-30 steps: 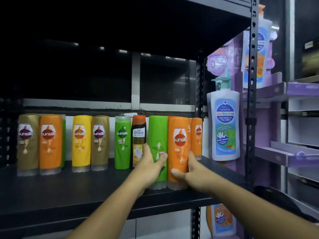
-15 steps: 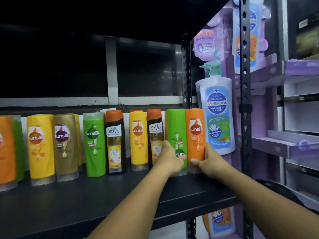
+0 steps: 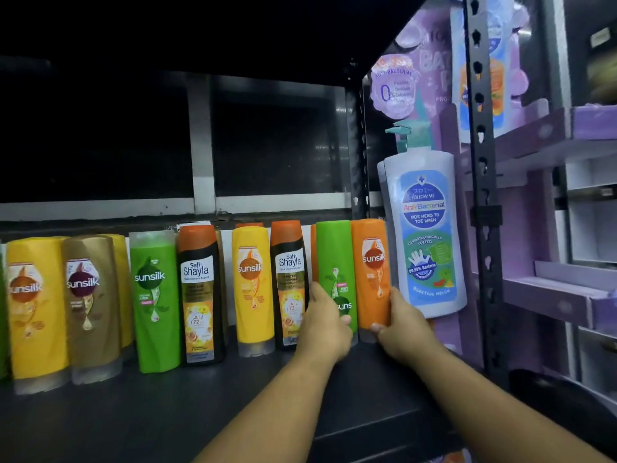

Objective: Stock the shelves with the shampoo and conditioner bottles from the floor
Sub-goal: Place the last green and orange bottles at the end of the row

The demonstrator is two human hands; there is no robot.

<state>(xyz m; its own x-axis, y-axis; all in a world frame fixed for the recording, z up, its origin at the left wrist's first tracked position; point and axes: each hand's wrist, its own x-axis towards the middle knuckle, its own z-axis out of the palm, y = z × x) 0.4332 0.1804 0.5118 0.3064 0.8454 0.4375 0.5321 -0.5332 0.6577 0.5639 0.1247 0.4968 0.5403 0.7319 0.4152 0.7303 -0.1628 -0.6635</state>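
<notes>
While your left hand (image 3: 325, 325) curls round green bottle (image 3: 334, 255), lower centre of frame, your right hand (image 3: 405, 329) grips base of orange bottle (image 3: 371, 272) just beside it.

Green bottle (image 3: 335, 255) and orange bottle (image 3: 372, 248) are showing smooth, glossy plastic. Yellow bottle (image 3: 252, 282) is showing the same gloss, and its base cap is looking translucent. Shelf board (image 3: 167, 412) is reading as dark matt metal. Perforated upright post (image 3: 480, 195) is looking like dark, matt painted metal. Pump bottle (image 3: 424, 235) is showing smooth white plastic under a shiny printed label. Purple display stand (image 3: 547, 295) is appearing as matt card.
</notes>
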